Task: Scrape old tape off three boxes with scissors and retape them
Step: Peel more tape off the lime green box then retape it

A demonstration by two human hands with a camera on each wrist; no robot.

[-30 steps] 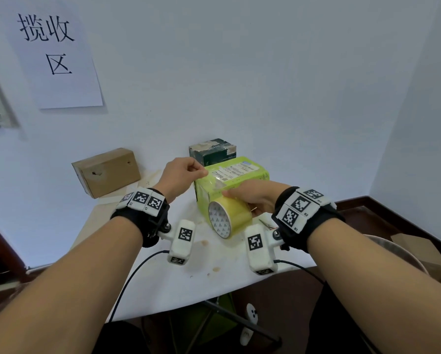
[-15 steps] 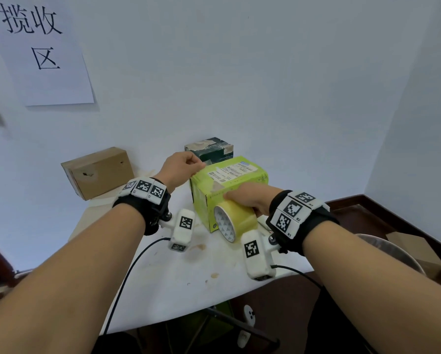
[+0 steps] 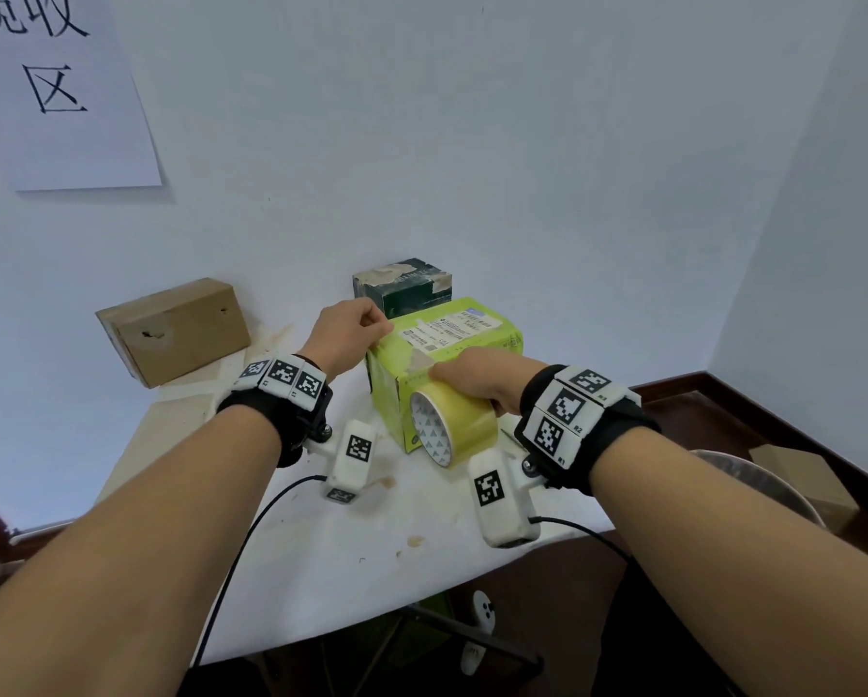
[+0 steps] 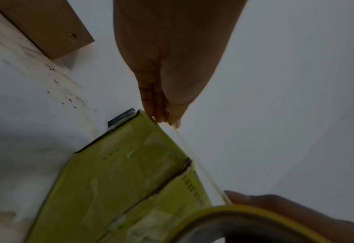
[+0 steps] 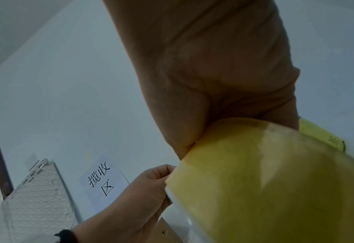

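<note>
Behind the green box (image 3: 452,344), dark box (image 3: 402,286), brown box (image 3: 175,329); left fingers (image 4: 161,113) pinching tape end (image 4: 192,157); right fingers round roll (image 3: 452,427).

White tabletop (image 3: 291,555), stained brown in spots. Paper sign (image 3: 65,98) with black characters on the wall, above and left of the tabletop. Grey foam mat (image 5: 32,197) leans left of the sign. Round metal basin (image 3: 753,480) right of the tabletop.

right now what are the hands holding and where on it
The left hand pinches the free end of the tape strip at the green box's far corner. The right hand grips the tape roll over its top.
</note>
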